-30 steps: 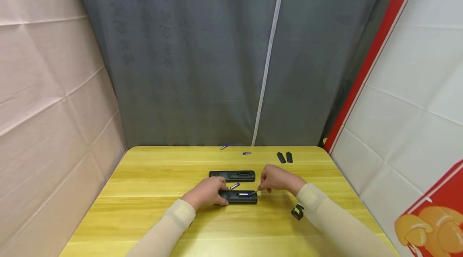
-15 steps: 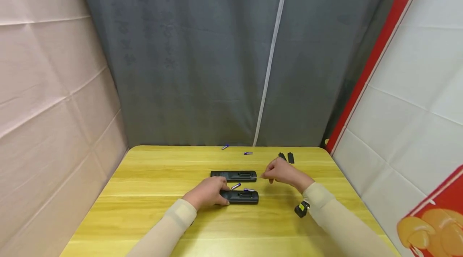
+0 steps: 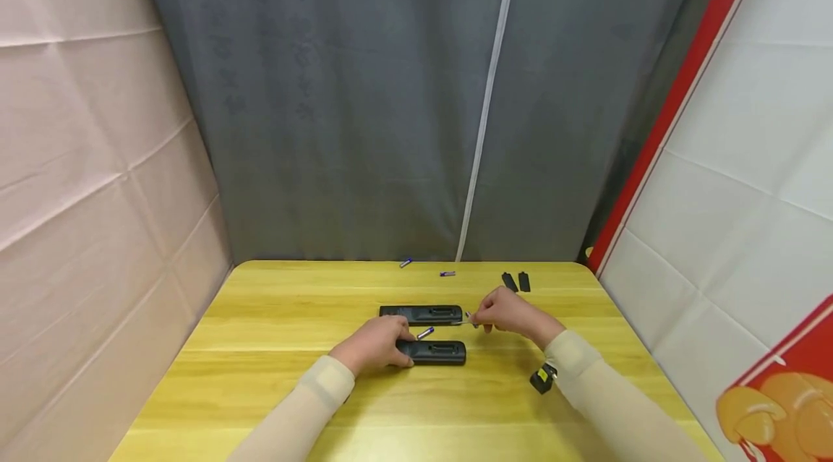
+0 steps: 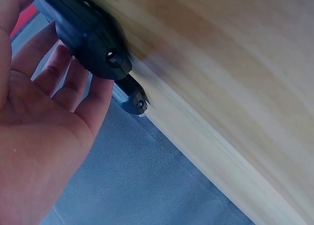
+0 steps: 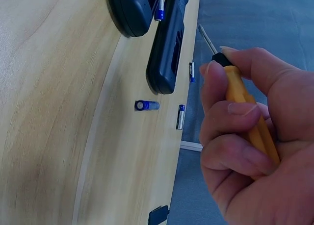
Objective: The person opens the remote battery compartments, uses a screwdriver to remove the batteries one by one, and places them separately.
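In the head view my left hand (image 3: 376, 348) grips the left end of the near black remote control (image 3: 432, 353), which lies with its battery compartment uncovered. The left wrist view shows the thumb and fingers around this remote's body (image 4: 88, 34). My right hand (image 3: 510, 314) holds a screwdriver (image 5: 250, 122) by its orange handle, the metal tip pointing left, close to the right end of the far remote control (image 3: 423, 315). A blue-and-silver battery (image 5: 147, 105) lies on the table near that end. Another battery (image 3: 425, 332) lies between the two remotes.
Two more batteries, one (image 3: 406, 262) and another (image 3: 447, 274), lie near the back edge of the wooden table (image 3: 273, 332). Two black battery covers, one (image 3: 510, 282) and another (image 3: 524, 282), lie at the back right. A grey curtain (image 3: 364, 122) hangs behind.
The battery in the near remote's compartment has come out and now lies to the right, near the right hand. The right hand has moved up and right with the screwdriver; the left hand keeps its place.
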Action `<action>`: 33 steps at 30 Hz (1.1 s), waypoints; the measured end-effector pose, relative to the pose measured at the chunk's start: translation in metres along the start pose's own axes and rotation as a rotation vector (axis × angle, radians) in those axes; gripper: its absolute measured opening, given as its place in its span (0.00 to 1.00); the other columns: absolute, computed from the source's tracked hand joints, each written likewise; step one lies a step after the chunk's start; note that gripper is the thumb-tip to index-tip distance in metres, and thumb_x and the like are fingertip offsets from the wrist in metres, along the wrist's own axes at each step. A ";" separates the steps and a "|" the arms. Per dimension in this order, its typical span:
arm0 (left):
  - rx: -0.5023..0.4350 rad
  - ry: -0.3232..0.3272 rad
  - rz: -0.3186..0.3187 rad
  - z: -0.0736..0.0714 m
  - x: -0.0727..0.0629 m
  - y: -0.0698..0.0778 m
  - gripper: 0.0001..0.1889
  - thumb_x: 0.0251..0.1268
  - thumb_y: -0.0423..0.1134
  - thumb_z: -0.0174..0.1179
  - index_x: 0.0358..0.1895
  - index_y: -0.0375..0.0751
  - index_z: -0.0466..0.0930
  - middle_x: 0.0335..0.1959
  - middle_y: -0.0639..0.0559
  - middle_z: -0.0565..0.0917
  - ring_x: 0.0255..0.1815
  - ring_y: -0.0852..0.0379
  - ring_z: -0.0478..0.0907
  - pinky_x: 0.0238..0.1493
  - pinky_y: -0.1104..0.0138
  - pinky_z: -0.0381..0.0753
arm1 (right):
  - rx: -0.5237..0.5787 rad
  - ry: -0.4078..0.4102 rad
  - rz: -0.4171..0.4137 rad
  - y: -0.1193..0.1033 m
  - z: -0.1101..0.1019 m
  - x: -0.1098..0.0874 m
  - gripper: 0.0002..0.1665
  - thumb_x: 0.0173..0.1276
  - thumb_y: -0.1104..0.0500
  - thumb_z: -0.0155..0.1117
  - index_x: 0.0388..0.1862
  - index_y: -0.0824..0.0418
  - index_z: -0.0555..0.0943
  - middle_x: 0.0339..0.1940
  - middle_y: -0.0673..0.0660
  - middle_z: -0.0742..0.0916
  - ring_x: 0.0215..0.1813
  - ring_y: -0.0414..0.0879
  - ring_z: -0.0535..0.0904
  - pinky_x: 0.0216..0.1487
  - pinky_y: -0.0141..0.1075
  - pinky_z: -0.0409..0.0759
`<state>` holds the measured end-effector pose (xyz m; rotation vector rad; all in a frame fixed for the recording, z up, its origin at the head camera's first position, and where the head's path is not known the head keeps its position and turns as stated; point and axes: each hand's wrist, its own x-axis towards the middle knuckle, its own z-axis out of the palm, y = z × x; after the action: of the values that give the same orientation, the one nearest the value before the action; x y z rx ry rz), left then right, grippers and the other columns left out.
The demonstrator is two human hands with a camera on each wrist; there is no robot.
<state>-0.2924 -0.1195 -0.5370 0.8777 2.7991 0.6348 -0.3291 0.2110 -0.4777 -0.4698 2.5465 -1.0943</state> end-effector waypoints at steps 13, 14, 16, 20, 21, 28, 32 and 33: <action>0.018 0.000 0.010 0.002 0.000 -0.003 0.24 0.65 0.53 0.82 0.61 0.48 0.93 0.44 0.63 0.79 0.40 0.62 0.74 0.45 0.65 0.77 | 0.013 -0.005 -0.008 0.005 0.005 0.000 0.17 0.78 0.54 0.74 0.27 0.59 0.91 0.27 0.61 0.90 0.20 0.40 0.62 0.27 0.34 0.67; 0.021 -0.002 0.009 0.003 0.001 -0.003 0.24 0.65 0.53 0.82 0.62 0.49 0.93 0.44 0.63 0.79 0.40 0.62 0.74 0.45 0.65 0.77 | 0.010 0.000 -0.010 0.006 0.005 0.000 0.17 0.79 0.53 0.74 0.28 0.59 0.91 0.27 0.60 0.90 0.20 0.40 0.62 0.27 0.34 0.67; 0.025 -0.002 0.008 0.004 0.001 -0.004 0.25 0.65 0.53 0.82 0.62 0.49 0.93 0.44 0.63 0.79 0.40 0.62 0.74 0.45 0.65 0.77 | 0.002 0.008 -0.016 0.006 0.006 -0.001 0.18 0.80 0.52 0.73 0.29 0.60 0.92 0.28 0.61 0.90 0.20 0.40 0.63 0.27 0.35 0.67; 0.026 0.000 -0.002 0.005 0.002 -0.003 0.25 0.65 0.53 0.82 0.62 0.50 0.93 0.43 0.64 0.78 0.40 0.62 0.74 0.45 0.66 0.77 | -0.032 0.017 -0.031 0.009 0.008 -0.003 0.16 0.81 0.54 0.71 0.36 0.64 0.91 0.33 0.62 0.91 0.24 0.41 0.69 0.29 0.36 0.70; 0.024 0.003 -0.004 0.005 0.002 -0.003 0.25 0.65 0.53 0.82 0.62 0.50 0.93 0.43 0.65 0.78 0.40 0.62 0.74 0.44 0.66 0.77 | -0.035 0.017 -0.033 0.011 0.009 -0.004 0.15 0.81 0.55 0.71 0.38 0.66 0.91 0.34 0.63 0.91 0.25 0.42 0.70 0.29 0.36 0.71; 0.019 0.030 -0.003 0.005 0.000 -0.001 0.25 0.63 0.52 0.83 0.61 0.49 0.94 0.42 0.66 0.78 0.40 0.63 0.74 0.44 0.66 0.78 | -0.021 0.042 -0.044 0.019 0.015 -0.008 0.10 0.79 0.62 0.71 0.41 0.69 0.89 0.33 0.66 0.90 0.28 0.47 0.80 0.31 0.41 0.82; 0.025 0.034 -0.005 0.006 0.000 0.000 0.25 0.63 0.52 0.83 0.61 0.48 0.94 0.42 0.66 0.78 0.40 0.64 0.74 0.44 0.67 0.78 | -0.031 0.073 -0.029 0.023 0.017 -0.010 0.09 0.79 0.62 0.70 0.40 0.68 0.89 0.32 0.65 0.89 0.27 0.50 0.82 0.30 0.41 0.83; 0.026 0.034 -0.006 0.006 0.000 0.000 0.25 0.63 0.52 0.83 0.61 0.48 0.94 0.42 0.66 0.78 0.40 0.64 0.74 0.44 0.67 0.78 | -0.035 0.080 -0.025 0.023 0.017 -0.010 0.10 0.79 0.61 0.70 0.40 0.68 0.89 0.33 0.65 0.90 0.27 0.51 0.83 0.30 0.41 0.83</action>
<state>-0.2909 -0.1177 -0.5425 0.8714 2.8456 0.6194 -0.3167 0.2195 -0.5043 -0.4763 2.6399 -1.1003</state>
